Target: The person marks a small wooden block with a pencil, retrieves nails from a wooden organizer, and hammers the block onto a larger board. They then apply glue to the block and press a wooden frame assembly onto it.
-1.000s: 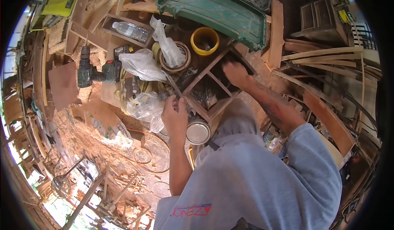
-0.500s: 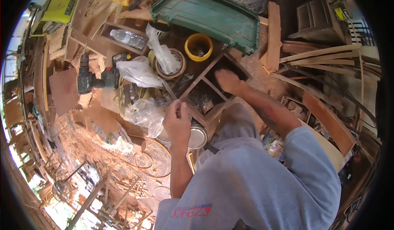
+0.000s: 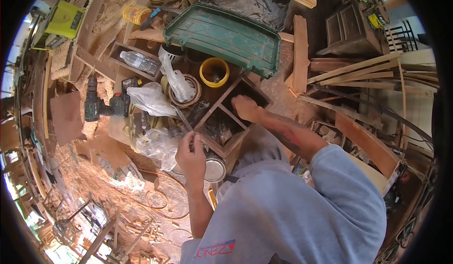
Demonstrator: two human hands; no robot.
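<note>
My left hand (image 3: 191, 155) is closed, its fingertips pinched at the left corner of a divided wooden box (image 3: 232, 147). A thin, flat grey strip (image 3: 183, 119) runs up and left from those fingertips; its kind I cannot tell. My right hand (image 3: 245, 108) is curled into a fist over the far compartment, beside the divider (image 3: 231, 118). Whatever its fingers enclose is hidden. Small dark pieces lie in the near compartment. A yellow round container (image 3: 202, 78) stands just beyond the box, and a round metal can (image 3: 215, 170) is below its near corner.
Clear plastic bags (image 3: 153, 101) and a cordless drill (image 3: 106, 101) lie to the left. A green case lid (image 3: 226, 37) stands open at the back. Timber strips (image 3: 363, 70) crowd the right. A coiled orange hose (image 3: 158, 212) and sawdust cover the lower-left floor.
The whole view has shifted, so the box and bench sit lower and farther left. My right hand, blurred before, is sharper and remains at the far compartment. My left hand keeps its pinch.
</note>
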